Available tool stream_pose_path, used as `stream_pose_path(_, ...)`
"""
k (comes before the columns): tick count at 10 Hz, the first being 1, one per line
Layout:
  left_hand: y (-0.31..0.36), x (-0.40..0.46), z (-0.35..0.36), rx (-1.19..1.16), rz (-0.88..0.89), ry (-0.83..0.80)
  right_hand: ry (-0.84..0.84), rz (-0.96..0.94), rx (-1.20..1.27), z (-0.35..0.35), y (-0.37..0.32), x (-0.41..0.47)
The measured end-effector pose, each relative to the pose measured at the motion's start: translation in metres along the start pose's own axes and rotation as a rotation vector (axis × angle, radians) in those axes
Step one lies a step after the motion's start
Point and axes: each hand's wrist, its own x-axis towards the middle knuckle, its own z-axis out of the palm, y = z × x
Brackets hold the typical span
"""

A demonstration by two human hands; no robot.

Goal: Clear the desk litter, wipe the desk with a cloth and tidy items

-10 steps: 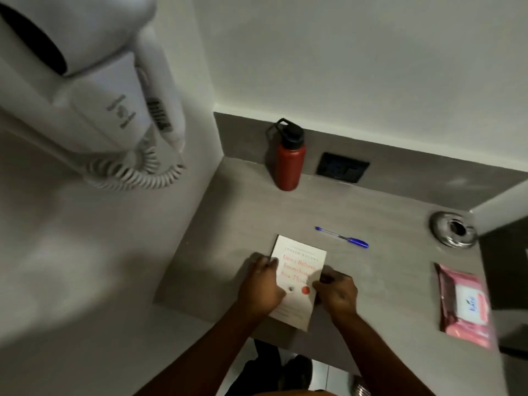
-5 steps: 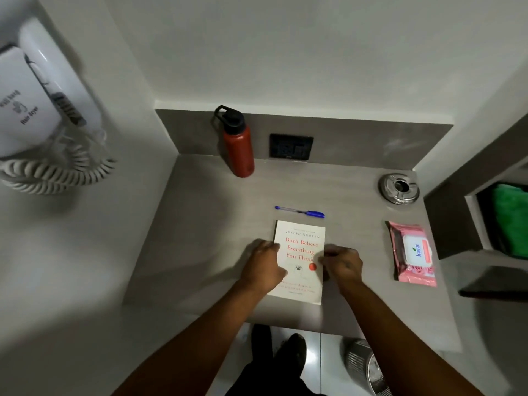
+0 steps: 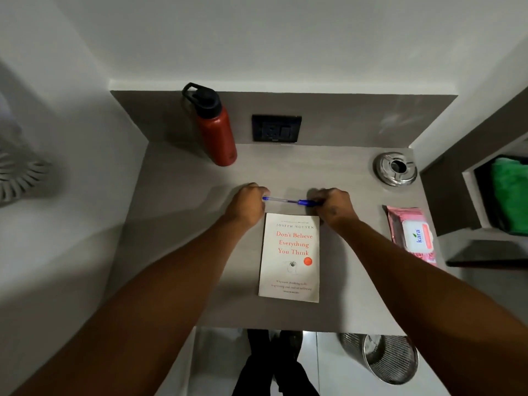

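A blue pen (image 3: 285, 200) lies crosswise on the grey desk (image 3: 183, 201), just beyond a white paperback book (image 3: 290, 257) that lies flat and square to the front edge. My left hand (image 3: 248, 205) pinches the pen's tip end with curled fingers. My right hand (image 3: 334, 205) pinches the capped end. Neither hand touches the book.
A red bottle (image 3: 217, 132) with a black cap stands at the back left. A wall socket (image 3: 276, 128) sits behind. A steel ashtray (image 3: 395, 168) and a pink wipes pack (image 3: 413, 234) lie on the right. A mesh bin (image 3: 385, 358) stands on the floor. Green cloth (image 3: 511, 195) rests in the right niche.
Both hands left the book's sides and moved forward to the pen, taking its two ends. My head has turned right, so the hair dryer has slid out of view.
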Motion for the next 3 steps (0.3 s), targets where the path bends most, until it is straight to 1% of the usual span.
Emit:
stream_pose_path(2, -0.0038, 0.0029, 0.0018, -0.007, 0.065, -0.013, 0.023, -0.115, -0.176, 0.0004, 0.0033, 0.0035)
stream_pose_path(3, -0.0024, 0.0018, -0.0012, 0.012, 0.062, -0.019, 0.025, -0.056, -0.205, -0.0014, -0.0013, 0.0033)
